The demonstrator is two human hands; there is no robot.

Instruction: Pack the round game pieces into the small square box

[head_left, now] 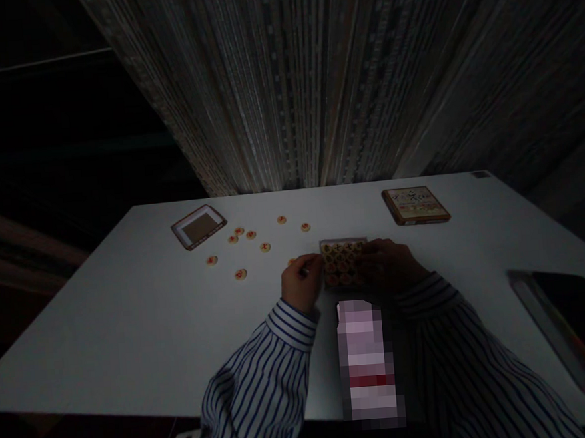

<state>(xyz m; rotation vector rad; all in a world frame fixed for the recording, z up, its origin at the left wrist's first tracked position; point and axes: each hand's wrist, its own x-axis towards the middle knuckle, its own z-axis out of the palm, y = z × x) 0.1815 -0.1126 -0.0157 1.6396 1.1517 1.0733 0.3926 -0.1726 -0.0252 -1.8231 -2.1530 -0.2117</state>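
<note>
A small box (326, 285) holds rows of round Chinese chess pieces (343, 266) with dark and red characters. At its left edge is my left hand (301, 284), with thumb and fingers pinched together; what they grip, if anything, is hidden. Over the box's right side lies my right hand (393, 263), its fingers curled down onto the pieces and too dark to show what they hold. One loose piece (291, 262) peeks out just behind my left hand. Several more red-marked pieces lie scattered to the left, among them one piece (265, 247) and another nearer piece (240, 274).
An open box lid or tray (177, 236) rests at the back left. A closed, printed box (416, 205) lies at the back right. On the right edge is a dark, flat object (580, 322). Behind the white table (130, 337) hangs a striped curtain (283, 86).
</note>
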